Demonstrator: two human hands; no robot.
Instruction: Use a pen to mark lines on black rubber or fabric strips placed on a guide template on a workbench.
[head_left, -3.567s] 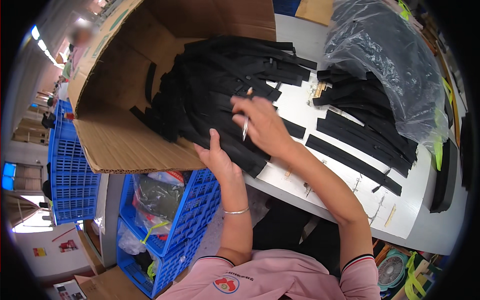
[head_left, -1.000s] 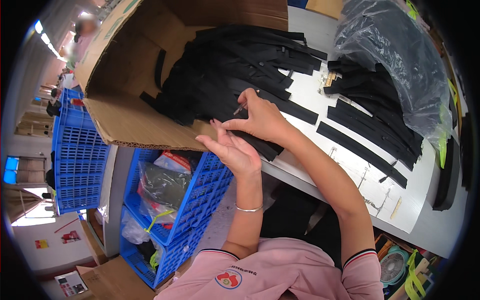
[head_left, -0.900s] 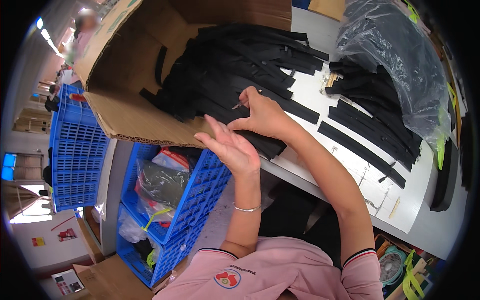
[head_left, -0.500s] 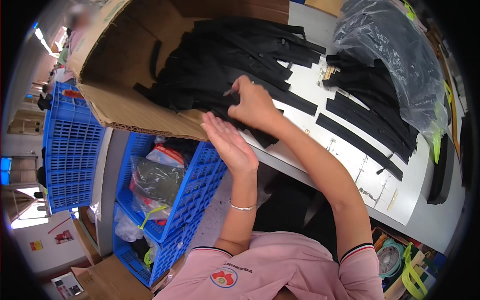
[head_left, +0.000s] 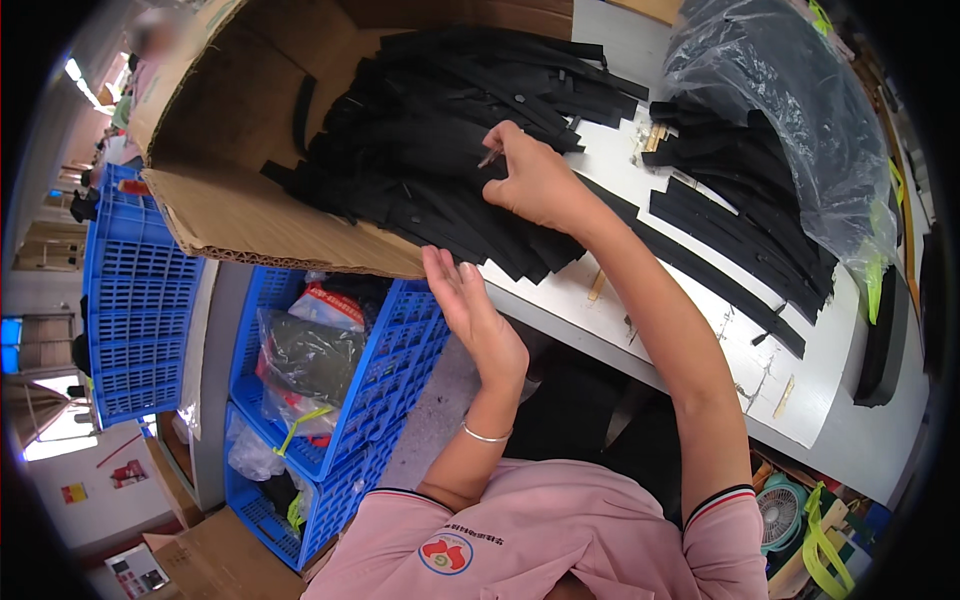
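A big pile of black cloth strips point(head_left: 420, 130) lies partly in a cardboard box point(head_left: 270, 215) tipped on its side and partly on the white table. Over the pile's near right part is my right hand point(head_left: 540, 180), its fingers curled round a small shiny thing that I cannot make out. My left hand point(head_left: 472, 305) is open, fingers stretched, at the box's near corner and the table's front edge. To the right, a second group of black strips point(head_left: 735, 245) lies on the table, with one long strip apart in front of it.
Clear plastic sheeting point(head_left: 780, 110) covers part of the strips at the far right. Blue crates point(head_left: 390, 380) with bagged goods stand below the table's left end, another blue crate point(head_left: 145, 310) farther left. A small green fan point(head_left: 780, 510) is under the table point(head_left: 720, 350) at right.
My right hand has moved up and right over the pile. My left hand has shifted slightly right and down. Strips at the pile's near edge are spread farther right.
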